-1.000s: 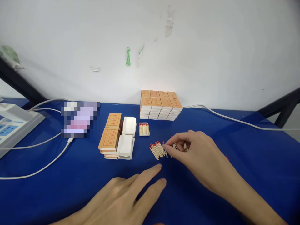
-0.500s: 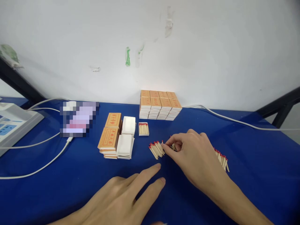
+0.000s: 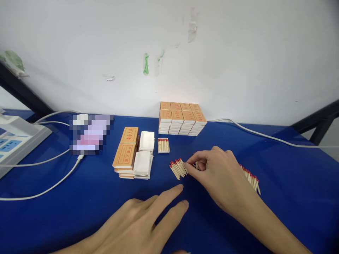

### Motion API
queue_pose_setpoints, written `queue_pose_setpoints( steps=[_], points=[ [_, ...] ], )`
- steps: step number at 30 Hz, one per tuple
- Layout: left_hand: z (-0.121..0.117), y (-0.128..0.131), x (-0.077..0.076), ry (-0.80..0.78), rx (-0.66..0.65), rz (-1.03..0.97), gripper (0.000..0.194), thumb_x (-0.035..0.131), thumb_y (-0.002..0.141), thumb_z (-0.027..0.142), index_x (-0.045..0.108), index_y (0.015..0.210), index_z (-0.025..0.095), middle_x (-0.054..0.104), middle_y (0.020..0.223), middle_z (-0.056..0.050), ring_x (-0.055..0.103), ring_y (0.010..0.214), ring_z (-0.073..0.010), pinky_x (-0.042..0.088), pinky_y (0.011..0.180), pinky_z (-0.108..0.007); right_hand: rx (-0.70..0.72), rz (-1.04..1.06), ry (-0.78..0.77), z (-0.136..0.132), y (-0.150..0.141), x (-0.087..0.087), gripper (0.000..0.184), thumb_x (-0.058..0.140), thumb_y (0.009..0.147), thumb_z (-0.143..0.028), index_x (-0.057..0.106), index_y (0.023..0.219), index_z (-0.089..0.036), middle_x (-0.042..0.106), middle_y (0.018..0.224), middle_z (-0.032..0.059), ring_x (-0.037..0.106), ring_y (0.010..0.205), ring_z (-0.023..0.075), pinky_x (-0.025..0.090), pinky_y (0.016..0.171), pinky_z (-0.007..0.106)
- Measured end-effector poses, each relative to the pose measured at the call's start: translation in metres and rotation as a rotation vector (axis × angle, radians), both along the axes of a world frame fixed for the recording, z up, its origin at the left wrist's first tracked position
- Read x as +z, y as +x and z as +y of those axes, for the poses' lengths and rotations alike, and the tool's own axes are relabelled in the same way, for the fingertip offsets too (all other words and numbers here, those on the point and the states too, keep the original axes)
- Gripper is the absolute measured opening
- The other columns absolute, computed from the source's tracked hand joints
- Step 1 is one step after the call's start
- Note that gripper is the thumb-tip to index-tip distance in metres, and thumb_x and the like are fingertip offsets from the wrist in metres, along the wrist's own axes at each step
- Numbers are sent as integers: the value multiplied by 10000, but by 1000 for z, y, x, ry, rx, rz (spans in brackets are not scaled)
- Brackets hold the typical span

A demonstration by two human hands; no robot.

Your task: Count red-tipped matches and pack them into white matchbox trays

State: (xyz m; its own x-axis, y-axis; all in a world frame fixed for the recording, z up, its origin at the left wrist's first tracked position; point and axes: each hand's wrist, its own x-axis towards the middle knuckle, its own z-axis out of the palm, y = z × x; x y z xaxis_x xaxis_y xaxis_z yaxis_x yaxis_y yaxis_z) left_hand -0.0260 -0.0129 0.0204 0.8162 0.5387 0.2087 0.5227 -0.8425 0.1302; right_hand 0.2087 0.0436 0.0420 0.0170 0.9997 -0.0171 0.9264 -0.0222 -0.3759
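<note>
My right hand (image 3: 221, 176) is closed in a pinch at the right side of a small pile of red-tipped matches (image 3: 178, 169). Its thumb and forefinger hide whatever lies between them. A few match sticks show partly behind those fingers. More matches (image 3: 250, 178) lie beyond the wrist, partly covered by it. Palm down, my left hand (image 3: 148, 222) rests in front of the pile, fingers spread and holding nothing. Just behind the pile sits an open matchbox tray (image 3: 164, 145) with several matches in it.
Orange matchbox sleeves (image 3: 124, 155) are stacked left of white trays (image 3: 142, 163). Against the wall stands a block of matchboxes (image 3: 182, 120). A pixelated phone-like object (image 3: 91, 134), a white cable (image 3: 66, 178) and a power strip (image 3: 16, 141) occupy the left of the blue table (image 3: 291, 204).
The view has shifted slightly, so everything sits a little farther right. A match that showed at the right thumb's tip now lies against the pile or is hidden. Both hands keep nearly the same pose.
</note>
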Motion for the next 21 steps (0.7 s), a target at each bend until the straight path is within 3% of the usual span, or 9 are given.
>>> queue_pose_setpoints(
  steps=[5, 11, 17, 21],
  points=[
    [0, 1, 5, 4, 15, -13, 556, 373, 1204, 531, 675, 1496, 168, 683, 1569, -129, 845, 1028, -229, 708, 809, -328, 13, 46, -17, 0, 0, 5, 208, 750, 975, -350, 831, 784, -335, 688, 665, -12, 643, 897, 294, 392, 887, 491],
    [-3, 0, 11, 56, 29, 5, 594, 265, 1223, 505, 677, 1501, 180, 671, 1585, -112, 844, 998, -209, 698, 792, -313, 32, -129, 20, -4, 12, 7, 129, 793, 964, -306, 863, 858, -332, 779, 773, 8, 668, 958, 328, 365, 858, 495],
    [-1, -1, 9, 62, 18, 38, 637, 217, 1222, 516, 687, 1491, 180, 680, 1573, -110, 847, 1006, -209, 698, 799, -314, 76, -206, -33, -7, 9, 7, 211, 768, 966, -218, 844, 793, -310, 776, 754, 7, 661, 918, 312, 370, 849, 493],
    [-1, 0, 9, 76, 35, 42, 621, 224, 1225, 499, 686, 1496, 184, 677, 1577, -106, 848, 980, -203, 696, 793, -309, 68, -168, 13, -6, 9, 3, 238, 765, 958, -213, 821, 743, -301, 752, 721, 8, 649, 898, 306, 364, 841, 493]
  ],
)
